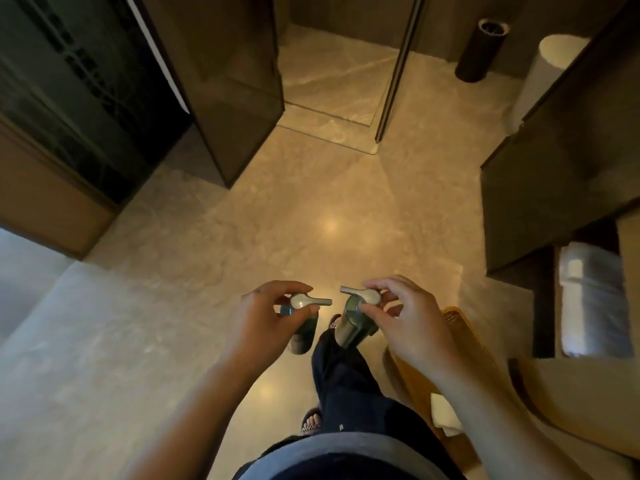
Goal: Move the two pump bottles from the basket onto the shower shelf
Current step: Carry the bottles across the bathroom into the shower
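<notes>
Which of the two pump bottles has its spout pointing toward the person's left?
The bottle in the right hand: its spout points left, while the left hand's bottle spout points right.

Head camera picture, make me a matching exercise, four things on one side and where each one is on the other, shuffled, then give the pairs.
Things:
1. Left bottle
2. Right bottle
3. Basket
4. Black bin

Places:
A. On the floor at the far wall, upper right
B. Held by its pump head in the right hand
C. Low on the right, partly hidden behind the right forearm
D. Held by its pump head in the left hand

Pairs: 1-D, 2-B, 3-C, 4-A
</notes>
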`<state>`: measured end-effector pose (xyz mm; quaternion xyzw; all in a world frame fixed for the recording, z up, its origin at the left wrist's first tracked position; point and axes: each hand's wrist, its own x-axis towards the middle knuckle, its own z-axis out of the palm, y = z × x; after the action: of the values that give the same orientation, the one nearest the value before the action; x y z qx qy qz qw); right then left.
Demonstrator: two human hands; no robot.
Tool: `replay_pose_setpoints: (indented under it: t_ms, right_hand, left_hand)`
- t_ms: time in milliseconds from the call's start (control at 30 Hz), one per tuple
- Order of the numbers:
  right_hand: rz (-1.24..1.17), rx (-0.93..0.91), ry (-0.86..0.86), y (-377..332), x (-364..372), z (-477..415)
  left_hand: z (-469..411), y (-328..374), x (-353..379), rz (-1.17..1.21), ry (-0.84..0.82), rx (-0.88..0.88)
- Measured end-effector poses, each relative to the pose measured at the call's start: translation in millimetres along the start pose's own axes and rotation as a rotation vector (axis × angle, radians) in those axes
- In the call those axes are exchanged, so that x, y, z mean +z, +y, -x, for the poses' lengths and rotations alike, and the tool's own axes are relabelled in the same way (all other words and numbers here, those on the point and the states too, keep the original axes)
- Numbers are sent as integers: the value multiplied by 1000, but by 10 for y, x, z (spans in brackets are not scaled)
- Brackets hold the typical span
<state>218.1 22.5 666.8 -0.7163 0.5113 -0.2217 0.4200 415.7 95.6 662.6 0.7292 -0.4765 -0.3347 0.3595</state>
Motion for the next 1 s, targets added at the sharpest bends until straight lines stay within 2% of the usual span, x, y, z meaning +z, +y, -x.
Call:
replay_pose_setpoints:
  t_ms: [200,467,600,1000]
  right_hand:
    - [-60,2,-37,19,-230,-1046]
    - [-48,-100,-22,-151,-658,-2376]
    - [-10,-123,-20,-173,-813,-2887]
    - [141,-53,-27,-257,-934,-4731]
  left_hand:
    - [-986,276,-22,-89,-4,9]
    - [-2165,734,-81,-29,73,53]
    - [-2759,954,-60,-21,59,92]
    - [-4704,924,-230,-34,-6,99]
